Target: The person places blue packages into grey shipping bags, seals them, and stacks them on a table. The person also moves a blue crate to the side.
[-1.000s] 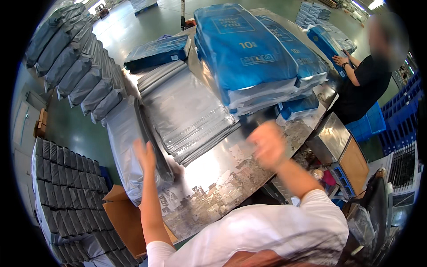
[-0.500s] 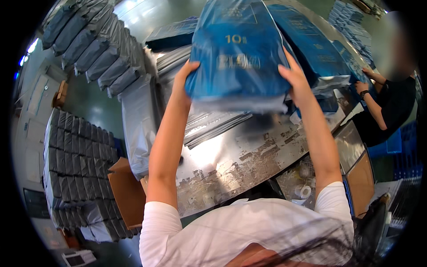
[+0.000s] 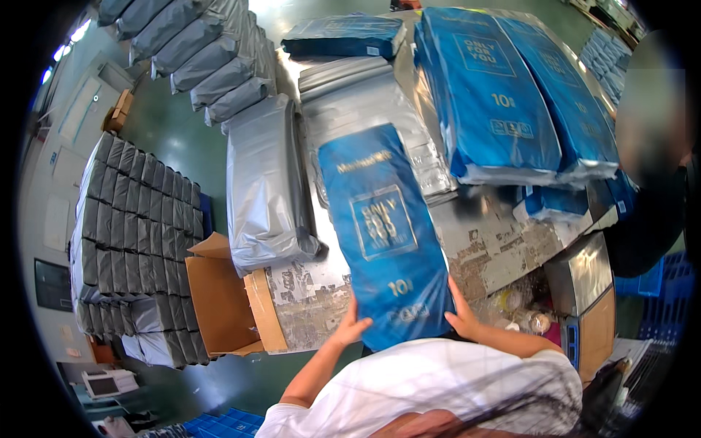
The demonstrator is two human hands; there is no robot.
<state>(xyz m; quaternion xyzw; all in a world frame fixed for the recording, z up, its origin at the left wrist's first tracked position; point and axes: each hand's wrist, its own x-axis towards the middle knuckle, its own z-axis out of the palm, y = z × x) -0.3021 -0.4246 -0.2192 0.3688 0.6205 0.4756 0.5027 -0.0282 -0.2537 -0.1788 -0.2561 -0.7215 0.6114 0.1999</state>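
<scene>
And here you are at the counter (image 3: 482, 252) with both hands on the blue package (image 3: 381, 226); your left grip (image 3: 353, 327) clasps its lower left side, thumb lying over the front, and your right grip (image 3: 461, 319) clasps the lower right side, thumb on top as well; the package is right in front of you, its near end close to your white shirt (image 3: 438, 372), its far end angled away to the left and overlapping the flat grey bags (image 3: 358, 98); whether its underside touches the counter, you cannot tell from here!

Just left of those bags lies a silver-grey wrapped bundle (image 3: 263, 186); the open cardboard box (image 3: 212, 303) sits below it, near the counter's edge; over on the right, two large blue packs (image 3: 500, 87) lie side by side, and one more blue bundle (image 3: 343, 35) lies at the far side; on the far right, a co-worker in dark clothing (image 3: 646, 230) is partly in view; to your left rises a block of grey parcels (image 3: 135, 233).
</scene>
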